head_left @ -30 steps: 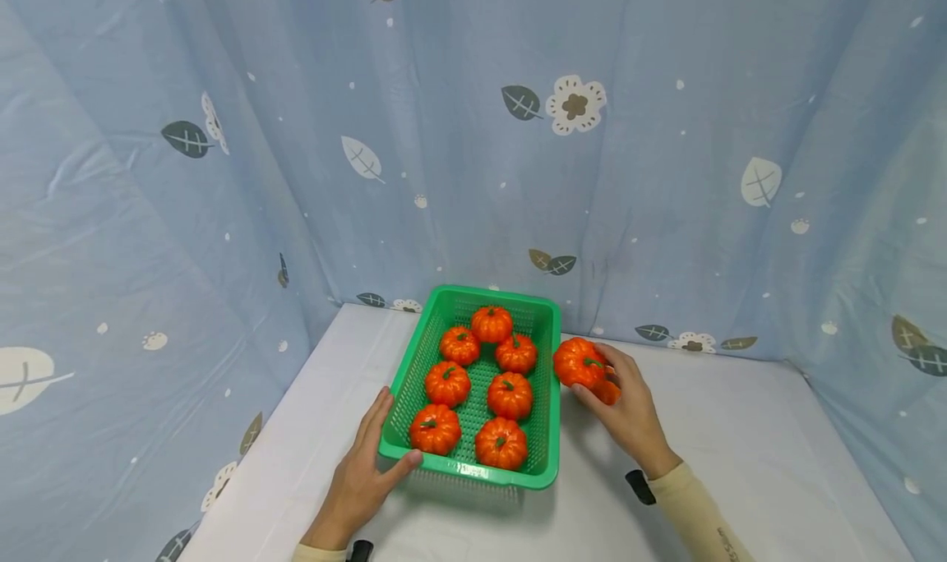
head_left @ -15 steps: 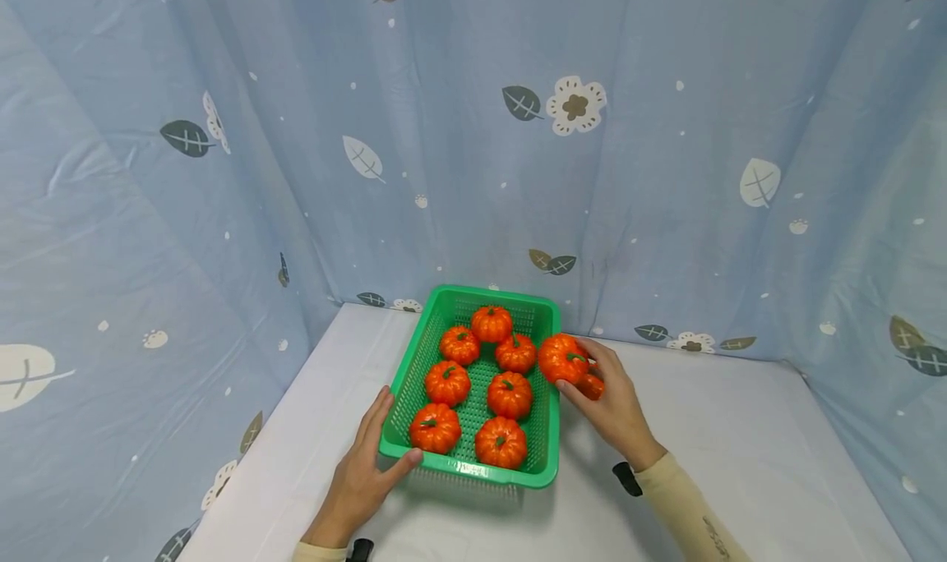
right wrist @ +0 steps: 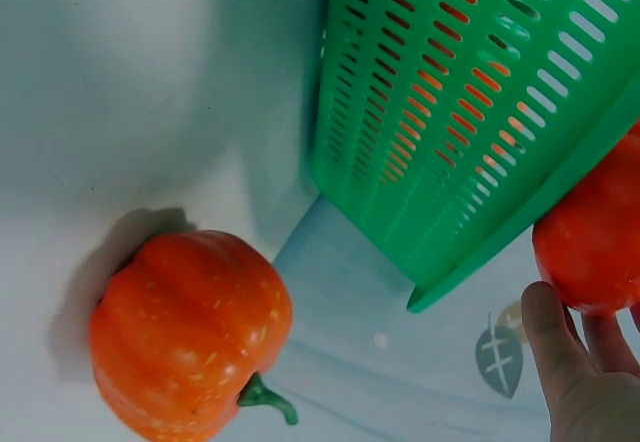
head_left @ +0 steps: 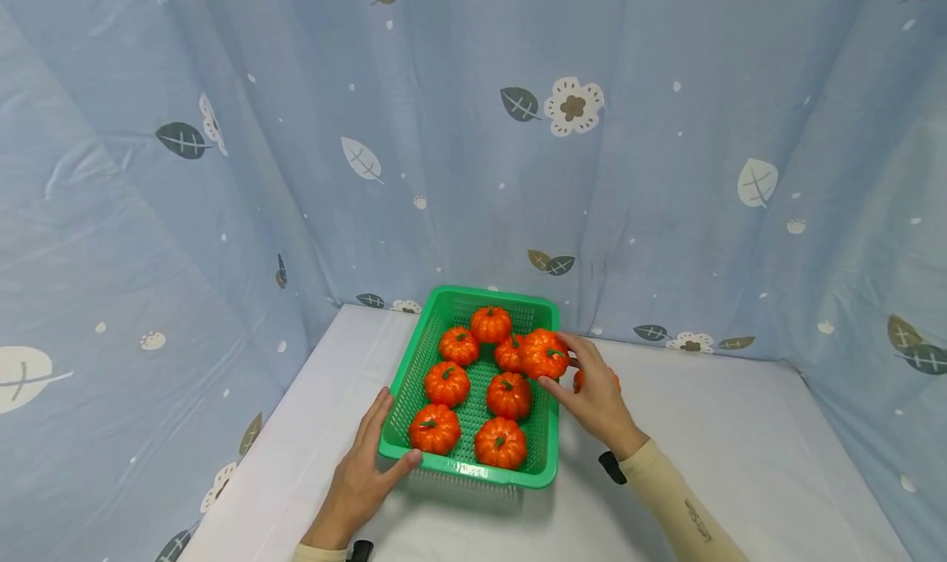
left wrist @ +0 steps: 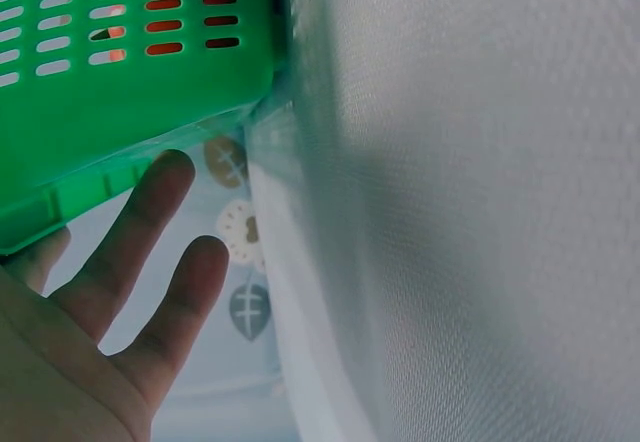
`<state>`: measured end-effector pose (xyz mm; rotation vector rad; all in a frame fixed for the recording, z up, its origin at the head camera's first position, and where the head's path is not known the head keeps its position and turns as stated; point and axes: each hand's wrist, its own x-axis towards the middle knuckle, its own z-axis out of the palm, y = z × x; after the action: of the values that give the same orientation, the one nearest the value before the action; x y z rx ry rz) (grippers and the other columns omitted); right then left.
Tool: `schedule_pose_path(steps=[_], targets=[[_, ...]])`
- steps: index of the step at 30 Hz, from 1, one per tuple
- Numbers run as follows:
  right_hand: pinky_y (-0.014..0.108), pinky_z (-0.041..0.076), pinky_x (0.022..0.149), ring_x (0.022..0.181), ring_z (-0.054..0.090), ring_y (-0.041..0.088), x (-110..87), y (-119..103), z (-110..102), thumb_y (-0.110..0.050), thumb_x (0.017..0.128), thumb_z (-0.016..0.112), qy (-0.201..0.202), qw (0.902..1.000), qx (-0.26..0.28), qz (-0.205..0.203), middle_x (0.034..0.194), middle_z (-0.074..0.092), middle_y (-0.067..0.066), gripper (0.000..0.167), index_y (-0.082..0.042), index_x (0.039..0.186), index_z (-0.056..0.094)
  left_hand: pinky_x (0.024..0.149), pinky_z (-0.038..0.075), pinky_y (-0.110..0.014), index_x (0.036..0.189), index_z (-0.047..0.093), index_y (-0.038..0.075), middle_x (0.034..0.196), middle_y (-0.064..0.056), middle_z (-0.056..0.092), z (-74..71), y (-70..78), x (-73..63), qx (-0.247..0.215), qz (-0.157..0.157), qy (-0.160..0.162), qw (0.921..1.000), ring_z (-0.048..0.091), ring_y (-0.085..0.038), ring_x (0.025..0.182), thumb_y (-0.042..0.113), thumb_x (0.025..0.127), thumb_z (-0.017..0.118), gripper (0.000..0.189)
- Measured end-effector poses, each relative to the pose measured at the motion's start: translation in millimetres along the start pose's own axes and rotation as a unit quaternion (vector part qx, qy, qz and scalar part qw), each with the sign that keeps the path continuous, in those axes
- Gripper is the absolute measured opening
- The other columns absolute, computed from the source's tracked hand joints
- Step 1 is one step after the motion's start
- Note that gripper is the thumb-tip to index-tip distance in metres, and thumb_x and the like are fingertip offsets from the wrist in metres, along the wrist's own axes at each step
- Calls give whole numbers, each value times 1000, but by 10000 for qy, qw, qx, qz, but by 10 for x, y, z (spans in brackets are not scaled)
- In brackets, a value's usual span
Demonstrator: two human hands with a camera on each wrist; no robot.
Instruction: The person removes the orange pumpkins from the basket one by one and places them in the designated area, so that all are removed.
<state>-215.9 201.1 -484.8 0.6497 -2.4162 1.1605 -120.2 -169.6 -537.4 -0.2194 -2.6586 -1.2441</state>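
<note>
My right hand (head_left: 598, 398) holds a small orange pumpkin (head_left: 543, 354) by its side, over the right rim of the green basket (head_left: 549, 455). In the right wrist view the held pumpkin (right wrist: 596, 237) shows at the right edge, above the thumb (right wrist: 552, 337). My left hand (head_left: 357, 472) rests at the basket's near left corner, fingers spread along the outside and thumb at the front rim. The left wrist view shows those straight fingers (left wrist: 135, 242) beside the basket wall (left wrist: 150, 92). Several more pumpkins (head_left: 447, 383) sit inside the basket, one partly hidden by the held one.
Another pumpkin (right wrist: 190, 332) with a green stem lies on the white table (head_left: 710, 430) right of the basket, partly behind my right hand in the head view. A blue patterned curtain (head_left: 444, 135) hangs behind and at both sides.
My right hand has moved left with the pumpkin, from beside the basket to over its right rim. The pumpkin left on the table shows behind the hand. My left hand has stayed put.
</note>
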Motion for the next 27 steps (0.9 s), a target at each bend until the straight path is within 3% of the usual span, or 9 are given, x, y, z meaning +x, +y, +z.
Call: schedule_pose_path(steps=[7, 13, 18, 23, 27], targets=[[46, 50, 101, 130, 50, 24, 81, -56, 86, -29, 88, 82, -268, 9995, 129, -105, 149, 45, 6, 77, -13, 152, 43, 110, 33, -66, 163, 20, 31, 168, 10, 15, -2, -7, -6, -24, -24, 13, 10000, 24, -24, 151, 43, 91, 75, 91], [48, 44, 108, 136, 45, 22, 209, -104, 154, -34, 90, 79, -630, 9980, 27, -84, 153, 42, 1, 76, -17, 153, 41, 111, 32, -64, 163, 20, 29, 169, 8, 16, 7, -5, 1, 6, 20, 47, 10000, 24, -24, 151, 42, 91, 75, 91], [47, 48, 104, 132, 49, 22, 326, -100, 240, -37, 90, 79, -900, 9958, 101, -152, 152, 43, 1, 75, -16, 153, 43, 110, 33, -65, 163, 20, 31, 167, 17, 13, 9, -2, -4, -14, -25, 25, 10000, 24, -23, 151, 43, 91, 75, 92], [47, 48, 104, 129, 51, 21, 426, -126, 306, -37, 90, 79, -1026, 9943, 306, 11, 151, 44, -1, 75, -17, 153, 44, 109, 34, -66, 163, 20, 31, 168, 12, 15, 7, -5, 0, 19, -11, 34, 10000, 25, -23, 150, 43, 91, 75, 92], [43, 52, 99, 122, 56, 21, 495, -149, 363, -37, 90, 78, -1190, 9917, 458, 189, 151, 43, 0, 76, -16, 154, 42, 110, 33, -64, 163, 20, 32, 168, 15, 14, 9, -10, 1, 55, -34, 54, 10000, 24, -22, 151, 44, 91, 76, 92]])
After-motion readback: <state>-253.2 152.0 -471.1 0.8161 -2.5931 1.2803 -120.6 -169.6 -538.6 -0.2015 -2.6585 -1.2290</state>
